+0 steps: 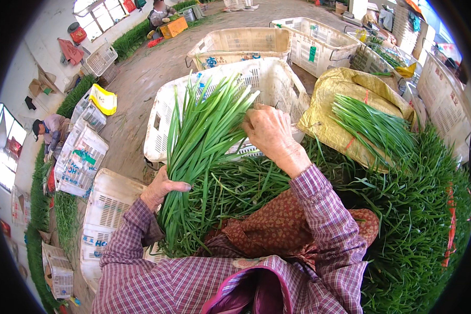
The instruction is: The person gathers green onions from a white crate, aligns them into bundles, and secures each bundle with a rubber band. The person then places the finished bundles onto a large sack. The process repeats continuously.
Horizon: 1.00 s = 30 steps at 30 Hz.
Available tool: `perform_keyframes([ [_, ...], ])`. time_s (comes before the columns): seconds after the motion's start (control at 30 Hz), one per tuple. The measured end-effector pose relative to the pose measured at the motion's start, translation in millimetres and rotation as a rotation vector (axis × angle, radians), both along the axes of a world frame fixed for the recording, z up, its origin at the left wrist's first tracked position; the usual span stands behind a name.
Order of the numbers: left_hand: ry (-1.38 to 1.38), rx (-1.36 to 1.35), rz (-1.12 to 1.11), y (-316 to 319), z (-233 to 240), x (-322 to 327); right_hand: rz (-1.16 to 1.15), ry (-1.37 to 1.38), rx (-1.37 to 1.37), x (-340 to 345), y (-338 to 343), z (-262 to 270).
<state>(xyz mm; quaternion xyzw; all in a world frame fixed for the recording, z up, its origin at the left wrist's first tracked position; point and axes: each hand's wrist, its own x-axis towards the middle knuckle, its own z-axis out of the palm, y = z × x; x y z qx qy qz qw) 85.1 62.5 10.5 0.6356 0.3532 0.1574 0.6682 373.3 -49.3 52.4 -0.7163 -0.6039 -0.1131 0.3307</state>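
My left hand grips a loose bunch of long green leaf vegetables, likely garlic chives, with its thumb across the leaves. The pale stem ends point up and to the right, over a white plastic crate. At the bunch's right edge is my right hand, fingers bent together near the stem ends; whether they pinch a leaf is hidden. Loose leaves lie in a heap below the hands, above my lap. To the right, another bunch rests on a yellow woven sack.
A large pile of greens fills the right side. More plastic crates stand beyond the near one, and another crate is at the left. Two people work farther off, one at the left, one at the top.
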Motion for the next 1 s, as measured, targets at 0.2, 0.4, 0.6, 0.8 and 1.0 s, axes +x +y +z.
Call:
perform_keyframes([
  [0.2,-0.017,0.011,-0.018,-0.3,0.5,-0.4,0.066,0.519,0.29,36.4,-18.8,14.0],
  [0.4,-0.002,-0.02,-0.002,5.9,-9.9,-3.7,-0.128,-0.018,0.301,36.6,-27.5,2.7],
  [0.6,0.016,-0.012,-0.013,-3.1,-0.5,3.7,-0.167,-0.189,0.094,4.3,4.6,-20.1],
  [0.8,0.028,-0.029,-0.001,-8.5,1.5,4.7,-0.242,-0.23,-0.12,29.5,16.7,-38.6],
  [1.0,0.037,-0.001,0.007,-2.3,-6.3,-20.0,-0.583,-0.259,-0.258,104.2,-37.9,-24.3],
])
